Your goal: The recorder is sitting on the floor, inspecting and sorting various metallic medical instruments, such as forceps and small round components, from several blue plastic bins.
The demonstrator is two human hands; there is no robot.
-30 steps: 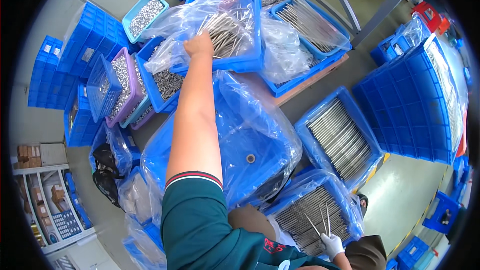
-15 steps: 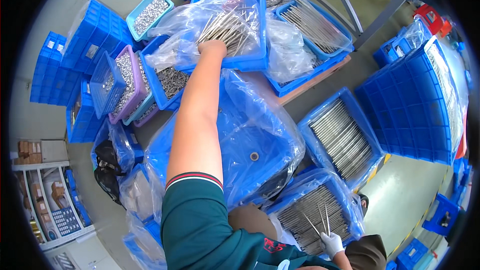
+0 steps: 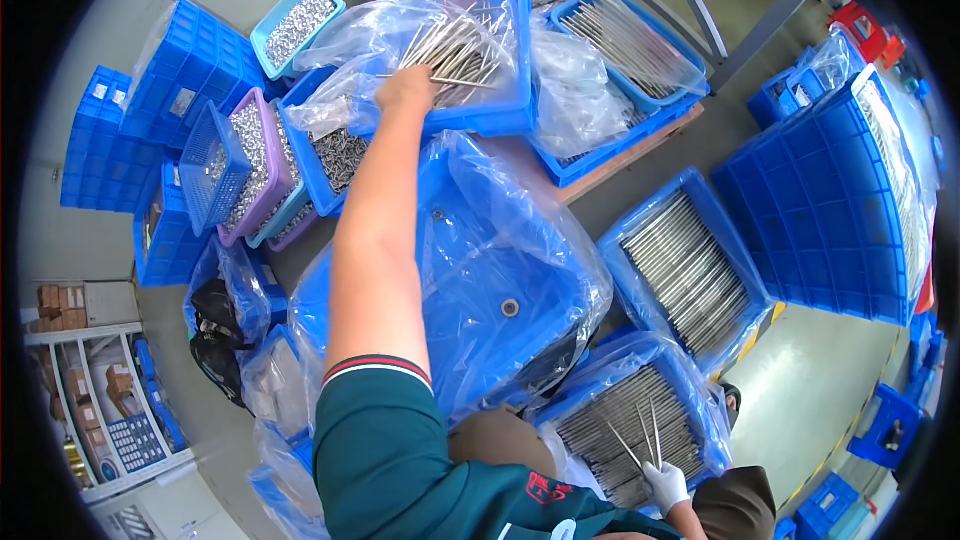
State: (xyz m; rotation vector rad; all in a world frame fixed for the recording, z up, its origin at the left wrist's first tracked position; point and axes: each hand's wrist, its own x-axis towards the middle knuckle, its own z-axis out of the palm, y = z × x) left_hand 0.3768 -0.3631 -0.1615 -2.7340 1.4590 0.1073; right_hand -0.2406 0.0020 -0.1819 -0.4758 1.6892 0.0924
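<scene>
My bare left hand (image 3: 405, 90) reaches far forward to the near edge of a plastic-lined blue crate (image 3: 527, 50). Its fingers are closed on a thin metal rod (image 3: 462, 83) that points to the right. Behind it, a loose heap of metal rods (image 3: 455, 48) lies crosswise in the crate. Low on the right, my white-gloved right hand (image 3: 664, 486) grips a few slim metal rods (image 3: 648, 437) that fan upward. Below these stands a lined crate (image 3: 715, 430) holding rows of rods (image 3: 620, 420).
A large lined blue crate (image 3: 470, 290) sits under my left arm, with a small ring-shaped part (image 3: 510, 308) in it. Another crate of neatly laid rods (image 3: 685, 275) stands to the right, beside tall stacked blue crates (image 3: 810, 220). Baskets of small metal parts (image 3: 250, 165) stand left.
My left hand has drawn back slightly and to the left from the heap, with a rod now showing in its grip. My right hand stays nearly still.
</scene>
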